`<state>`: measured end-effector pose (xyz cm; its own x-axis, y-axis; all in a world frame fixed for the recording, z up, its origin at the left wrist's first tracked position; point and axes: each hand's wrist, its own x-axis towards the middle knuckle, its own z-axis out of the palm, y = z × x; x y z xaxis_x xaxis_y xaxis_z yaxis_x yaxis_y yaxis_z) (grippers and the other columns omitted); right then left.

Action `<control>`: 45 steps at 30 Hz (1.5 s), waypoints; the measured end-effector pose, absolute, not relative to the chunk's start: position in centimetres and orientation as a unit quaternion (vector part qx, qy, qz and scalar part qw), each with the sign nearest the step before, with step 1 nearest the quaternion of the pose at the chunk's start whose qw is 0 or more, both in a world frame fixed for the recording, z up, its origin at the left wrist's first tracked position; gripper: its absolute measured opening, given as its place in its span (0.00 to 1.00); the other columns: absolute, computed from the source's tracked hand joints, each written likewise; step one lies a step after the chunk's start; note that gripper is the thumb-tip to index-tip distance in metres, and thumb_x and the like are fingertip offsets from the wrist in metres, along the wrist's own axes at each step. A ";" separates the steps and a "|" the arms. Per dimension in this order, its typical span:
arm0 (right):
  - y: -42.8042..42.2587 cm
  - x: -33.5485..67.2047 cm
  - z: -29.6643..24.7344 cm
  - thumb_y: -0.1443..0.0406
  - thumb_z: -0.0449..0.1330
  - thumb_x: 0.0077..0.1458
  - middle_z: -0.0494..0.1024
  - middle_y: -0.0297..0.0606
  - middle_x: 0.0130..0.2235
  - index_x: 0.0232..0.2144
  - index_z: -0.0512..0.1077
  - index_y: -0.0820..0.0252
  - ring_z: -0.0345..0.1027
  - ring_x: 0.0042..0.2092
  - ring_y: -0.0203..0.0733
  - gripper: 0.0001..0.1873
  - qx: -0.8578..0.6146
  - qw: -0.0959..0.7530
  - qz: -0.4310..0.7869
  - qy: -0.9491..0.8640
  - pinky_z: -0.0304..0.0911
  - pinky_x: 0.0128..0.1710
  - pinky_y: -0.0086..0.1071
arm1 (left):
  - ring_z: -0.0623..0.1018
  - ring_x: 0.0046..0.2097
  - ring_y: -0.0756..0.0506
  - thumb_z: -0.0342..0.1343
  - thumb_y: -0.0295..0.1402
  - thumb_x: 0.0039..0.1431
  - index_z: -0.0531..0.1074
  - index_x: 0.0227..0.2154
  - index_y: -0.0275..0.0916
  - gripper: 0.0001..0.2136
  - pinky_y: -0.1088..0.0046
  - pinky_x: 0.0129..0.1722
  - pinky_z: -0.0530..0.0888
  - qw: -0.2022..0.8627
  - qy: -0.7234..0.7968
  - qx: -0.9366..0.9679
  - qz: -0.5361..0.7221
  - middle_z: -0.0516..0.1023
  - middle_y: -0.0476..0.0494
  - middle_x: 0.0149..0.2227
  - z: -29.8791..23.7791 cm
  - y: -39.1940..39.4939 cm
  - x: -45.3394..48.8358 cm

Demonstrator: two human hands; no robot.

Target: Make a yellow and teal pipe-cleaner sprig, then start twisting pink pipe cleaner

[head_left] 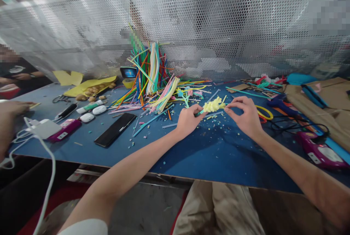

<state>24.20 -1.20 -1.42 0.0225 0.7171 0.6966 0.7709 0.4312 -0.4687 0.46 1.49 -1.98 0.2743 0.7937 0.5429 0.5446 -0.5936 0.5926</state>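
Above the middle of the blue table, a fluffy yellow pipe-cleaner flower spike (214,106) lies nearly level between both hands. My left hand (189,121) is closed round the green stem at its left end. At the right end, my right hand (245,115) has thumb and forefinger pinched on a yellow tip. Short yellow loops stick out all along the spike. Just behind my left hand are small twisted pieces of green and pink pipe cleaner (188,94). Cut scraps lie scattered beneath the hands.
Behind stands a big heap of coloured pipe cleaners (153,70) before a perforated metal screen (191,19). A black phone (115,130), white cables (50,151) and a purple power strip (65,130) lie left, another purple power strip (321,151) right. A co-worker's arm (11,118) reaches in at left.
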 end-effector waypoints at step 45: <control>-0.6 24.5 -1.9 0.56 0.60 0.57 0.80 0.38 0.37 0.41 0.73 0.54 0.74 0.37 0.45 0.12 -0.504 0.479 0.075 -0.715 0.71 0.42 0.41 | 0.69 0.22 0.51 0.50 0.53 0.61 0.72 0.31 0.38 0.21 0.76 0.25 0.63 0.182 0.438 0.798 0.372 0.73 0.50 0.21 -1.0 0.6 0.9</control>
<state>24.51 -0.58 -1.89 -0.0332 0.7930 0.6084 0.6493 0.4799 -0.5900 0.87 0.63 -1.04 0.3387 0.8347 0.4342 0.5643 -0.5495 0.6161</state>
